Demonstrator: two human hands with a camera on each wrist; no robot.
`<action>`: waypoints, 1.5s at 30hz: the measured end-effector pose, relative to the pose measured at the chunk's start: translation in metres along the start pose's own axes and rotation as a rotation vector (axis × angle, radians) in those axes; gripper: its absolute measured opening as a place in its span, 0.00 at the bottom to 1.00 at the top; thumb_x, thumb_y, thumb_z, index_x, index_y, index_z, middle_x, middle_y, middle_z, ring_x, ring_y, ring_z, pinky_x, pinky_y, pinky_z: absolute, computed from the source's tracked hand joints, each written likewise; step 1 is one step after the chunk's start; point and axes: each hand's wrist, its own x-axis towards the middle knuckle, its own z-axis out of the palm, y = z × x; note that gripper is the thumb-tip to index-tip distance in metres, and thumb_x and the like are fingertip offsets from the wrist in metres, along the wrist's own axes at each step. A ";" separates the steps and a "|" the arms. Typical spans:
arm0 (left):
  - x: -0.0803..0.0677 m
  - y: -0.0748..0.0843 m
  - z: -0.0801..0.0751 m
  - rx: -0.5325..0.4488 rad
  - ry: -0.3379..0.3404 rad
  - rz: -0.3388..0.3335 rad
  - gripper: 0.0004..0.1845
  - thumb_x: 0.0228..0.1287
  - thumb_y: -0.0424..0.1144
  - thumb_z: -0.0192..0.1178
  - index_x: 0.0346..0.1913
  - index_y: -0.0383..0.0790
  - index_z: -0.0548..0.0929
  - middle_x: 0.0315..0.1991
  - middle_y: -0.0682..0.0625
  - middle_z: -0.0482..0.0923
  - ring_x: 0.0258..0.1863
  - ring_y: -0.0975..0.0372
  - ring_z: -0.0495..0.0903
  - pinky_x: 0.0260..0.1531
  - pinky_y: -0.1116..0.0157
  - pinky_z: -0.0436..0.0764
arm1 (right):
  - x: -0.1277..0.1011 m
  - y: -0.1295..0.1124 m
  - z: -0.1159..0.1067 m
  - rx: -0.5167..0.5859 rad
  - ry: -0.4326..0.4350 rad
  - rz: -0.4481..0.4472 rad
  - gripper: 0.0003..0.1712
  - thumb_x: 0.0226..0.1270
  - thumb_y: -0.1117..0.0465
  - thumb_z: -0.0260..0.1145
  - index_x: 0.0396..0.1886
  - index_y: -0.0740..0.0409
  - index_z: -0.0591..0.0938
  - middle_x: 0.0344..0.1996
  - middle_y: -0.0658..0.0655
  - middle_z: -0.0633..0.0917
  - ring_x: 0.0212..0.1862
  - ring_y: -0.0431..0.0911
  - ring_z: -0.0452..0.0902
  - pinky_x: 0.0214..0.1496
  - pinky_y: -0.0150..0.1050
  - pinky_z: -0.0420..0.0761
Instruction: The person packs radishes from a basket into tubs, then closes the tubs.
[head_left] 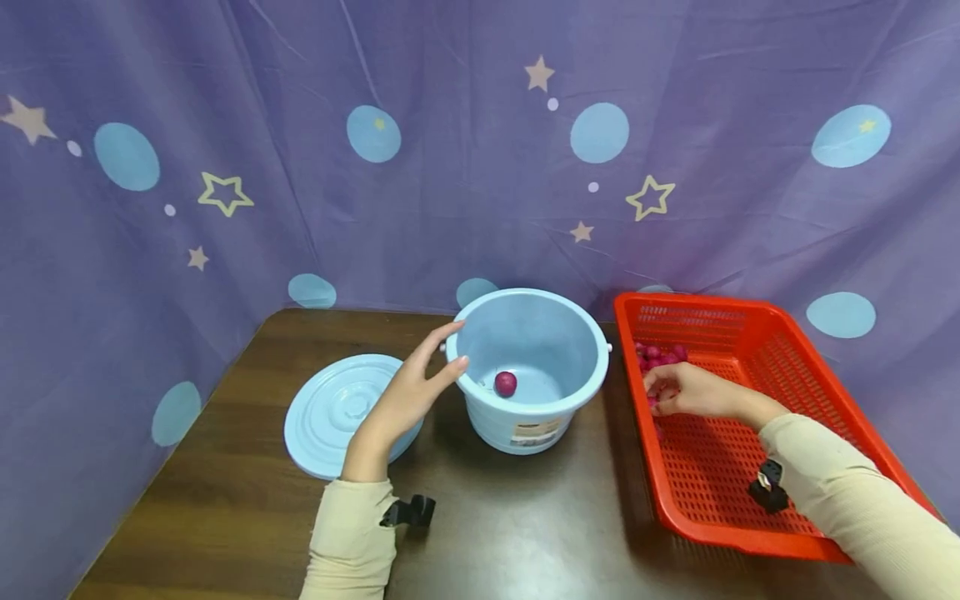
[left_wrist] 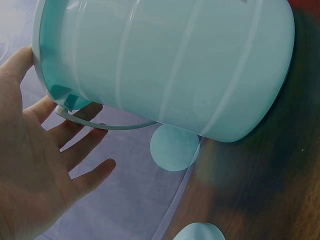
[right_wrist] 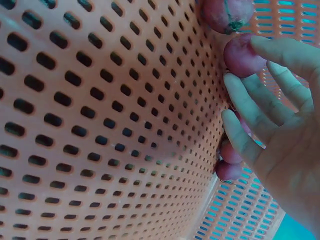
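A light blue bucket stands upright with one dark pink radish on its bottom. My left hand is at its left rim, fingers extended and spread; in the left wrist view they lie beside the rim and the thin bail handle. My right hand reaches inside a red slotted basket. Seen from the right wrist, thumb and fingertips pinch a radish beside the basket's perforated wall. Another radish with a green stem stub sits by it, and more lie below the fingers.
The bucket's round light blue lid lies flat on the dark wooden table, left of the bucket and partly behind my left arm. Several radishes gather along the basket's left side. A purple patterned curtain hangs behind the table.
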 end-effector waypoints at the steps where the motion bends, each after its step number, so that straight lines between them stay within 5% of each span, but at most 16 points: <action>1: 0.000 0.000 0.001 -0.002 -0.002 0.000 0.30 0.72 0.56 0.55 0.74 0.63 0.62 0.75 0.55 0.56 0.74 0.56 0.53 0.69 0.40 0.53 | -0.002 -0.001 -0.002 -0.010 0.009 0.006 0.12 0.58 0.70 0.72 0.41 0.65 0.81 0.33 0.55 0.83 0.31 0.43 0.76 0.35 0.33 0.80; 12: 0.005 0.002 0.001 -0.004 0.011 0.008 0.30 0.72 0.57 0.55 0.74 0.63 0.62 0.75 0.56 0.57 0.74 0.58 0.53 0.69 0.42 0.54 | -0.015 -0.019 -0.029 -0.134 0.169 0.070 0.11 0.62 0.64 0.71 0.44 0.57 0.84 0.36 0.51 0.83 0.34 0.44 0.74 0.36 0.34 0.76; 25: 0.005 0.000 0.002 -0.004 0.007 0.011 0.30 0.73 0.56 0.55 0.74 0.63 0.62 0.75 0.55 0.57 0.74 0.58 0.54 0.69 0.43 0.53 | -0.019 -0.045 -0.037 -0.181 0.337 -0.005 0.09 0.63 0.63 0.71 0.42 0.54 0.83 0.34 0.50 0.84 0.38 0.41 0.79 0.42 0.30 0.76; 34: 0.004 0.000 0.003 -0.006 0.000 0.000 0.30 0.73 0.57 0.55 0.74 0.63 0.62 0.75 0.55 0.56 0.74 0.58 0.53 0.69 0.42 0.53 | -0.010 -0.065 -0.034 -0.102 0.441 -0.165 0.12 0.63 0.67 0.72 0.45 0.57 0.83 0.37 0.53 0.85 0.38 0.41 0.81 0.44 0.28 0.76; 45: 0.002 -0.005 0.002 0.012 -0.002 -0.005 0.29 0.73 0.57 0.54 0.74 0.65 0.62 0.75 0.56 0.56 0.73 0.56 0.56 0.68 0.40 0.55 | 0.011 -0.096 -0.024 0.031 0.397 -0.244 0.15 0.62 0.67 0.73 0.48 0.56 0.83 0.37 0.55 0.81 0.30 0.47 0.82 0.34 0.36 0.83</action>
